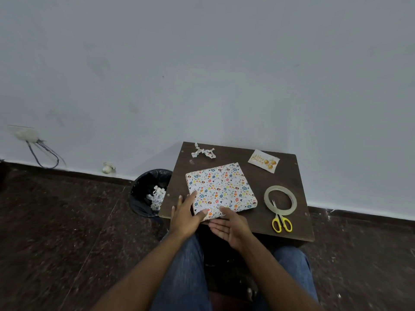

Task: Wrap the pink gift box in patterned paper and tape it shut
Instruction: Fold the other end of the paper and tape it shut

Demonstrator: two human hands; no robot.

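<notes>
The gift box [221, 188] lies flat on the small dark wooden table [289, 176], fully covered in white paper printed with coloured eggs and hearts; no pink shows. My left hand [186, 215] rests with straight fingers on the box's near left corner. At the near edge, my right hand [231, 228] is turned palm up with its thumb on top of the box and its fingers under the rim. A roll of clear tape [280, 197] lies to the right of the box, and yellow-handled scissors [281, 221] lie partly across it.
A twisted scrap of the patterned paper [203, 151] sits at the table's far edge, and a birthday card [263, 160] at the far right. A black-lined bin [149, 193] holding paper scraps stands on the floor left of the table. The wall is right behind.
</notes>
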